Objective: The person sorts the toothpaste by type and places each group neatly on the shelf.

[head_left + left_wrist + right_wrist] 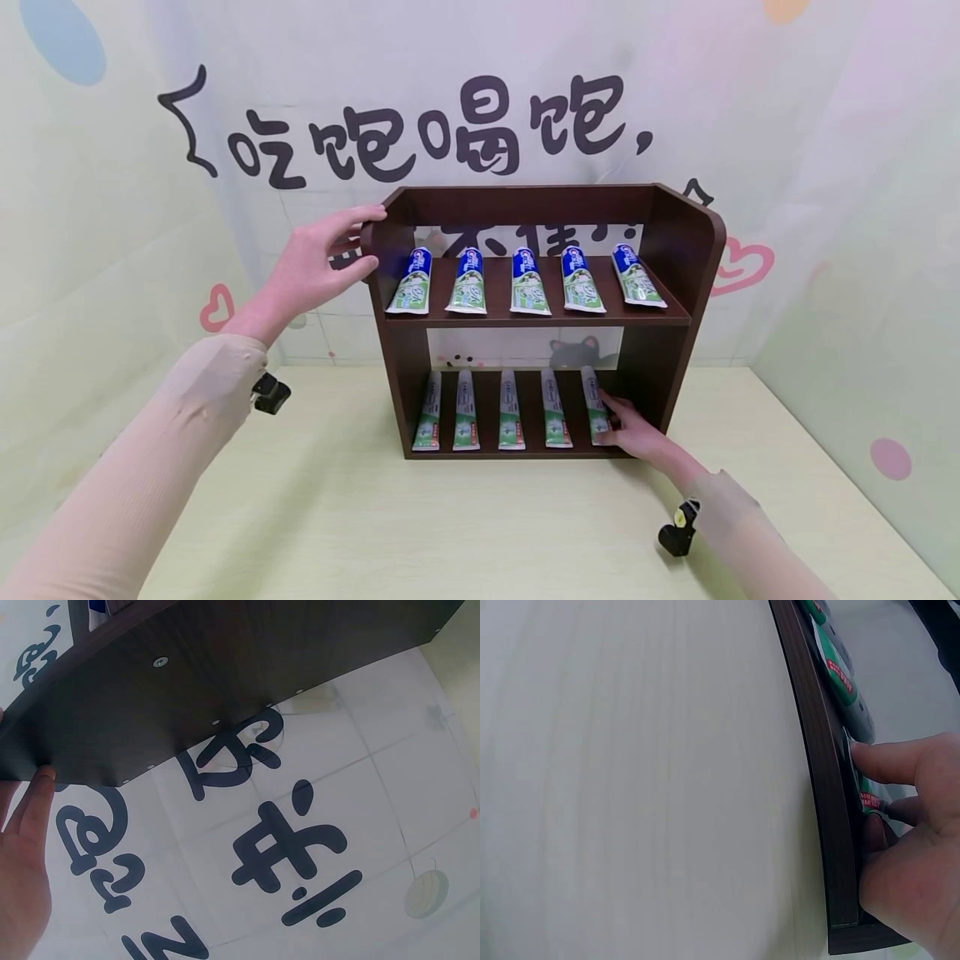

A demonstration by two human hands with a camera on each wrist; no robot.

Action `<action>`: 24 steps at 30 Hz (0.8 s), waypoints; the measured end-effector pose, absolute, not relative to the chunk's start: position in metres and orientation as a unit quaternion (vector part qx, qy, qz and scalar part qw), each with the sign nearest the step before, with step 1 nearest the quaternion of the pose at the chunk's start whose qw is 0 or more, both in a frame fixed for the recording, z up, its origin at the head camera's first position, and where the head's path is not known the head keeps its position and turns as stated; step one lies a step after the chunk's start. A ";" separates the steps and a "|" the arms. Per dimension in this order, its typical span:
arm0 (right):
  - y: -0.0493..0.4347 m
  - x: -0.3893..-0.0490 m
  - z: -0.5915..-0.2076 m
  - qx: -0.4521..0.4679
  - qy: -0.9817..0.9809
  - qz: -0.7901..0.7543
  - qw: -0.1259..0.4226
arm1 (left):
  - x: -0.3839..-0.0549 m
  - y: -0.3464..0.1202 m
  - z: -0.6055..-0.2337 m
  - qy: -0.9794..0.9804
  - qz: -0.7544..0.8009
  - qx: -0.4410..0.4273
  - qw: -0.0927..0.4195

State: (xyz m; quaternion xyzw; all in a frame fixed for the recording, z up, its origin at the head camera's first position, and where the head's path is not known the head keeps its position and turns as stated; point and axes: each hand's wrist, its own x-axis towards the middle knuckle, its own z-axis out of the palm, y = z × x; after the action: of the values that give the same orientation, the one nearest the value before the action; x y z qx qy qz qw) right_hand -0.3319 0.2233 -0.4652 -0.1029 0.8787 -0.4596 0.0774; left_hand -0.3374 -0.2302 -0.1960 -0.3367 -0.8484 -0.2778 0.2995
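Observation:
A dark brown two-tier shelf stands on the table. My left hand holds the upper corner of its left side panel; in the left wrist view its fingers lie against that dark panel. At the lower tier's right end, my right hand pinches the rightmost green-and-white toothpaste tube near its flat bottom end. The right wrist view shows the thumb and fingers on either side of this tube, which lies on the board and is partly hidden by the hand.
Several blue, white and green toothpaste tubes lie in a row on the upper tier. More green-and-white tubes line the lower one, caps toward the back. The pale wooden table extends in front; a printed wall covering is behind.

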 end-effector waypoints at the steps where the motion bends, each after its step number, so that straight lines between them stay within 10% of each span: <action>1: 0.223 -0.332 -0.465 -0.102 0.879 -0.460 0.077 | -0.337 -0.230 -0.196 -0.848 -0.279 -0.337 0.299; 24: 0.223 -0.330 -0.465 -0.100 0.876 -0.464 0.083 | -0.337 -0.230 -0.196 -0.849 -0.280 -0.335 0.297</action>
State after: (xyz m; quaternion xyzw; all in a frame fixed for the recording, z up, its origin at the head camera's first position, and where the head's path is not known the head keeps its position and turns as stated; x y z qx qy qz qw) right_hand -0.3300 0.2227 -0.4649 -0.0997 0.8764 -0.4637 0.0833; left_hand -0.3370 -0.2296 -0.1962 -0.3350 -0.8493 -0.2796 0.2970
